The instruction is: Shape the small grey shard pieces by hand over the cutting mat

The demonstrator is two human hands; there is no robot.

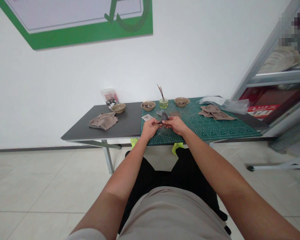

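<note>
Both my hands meet over the near edge of the green cutting mat [215, 128]. My left hand [150, 127] and my right hand [175, 124] are closed in pinches on a small dark grey shard-like piece [164, 117] held between them. A second flat grey-brown piece [175, 114] lies on the mat just behind my right hand. A small white card [147, 117] lies at the mat's left edge, close to my left hand.
Three tan bowls [118, 107] [148, 105] [182, 101] and a glass jar with sticks [163, 102] stand along the back of the dark table [125, 128]. Brown cloths [103, 120] [215, 112] lie left and right. A plastic container [110, 97], clear bag [230, 103] and metal shelf [277, 78] are nearby.
</note>
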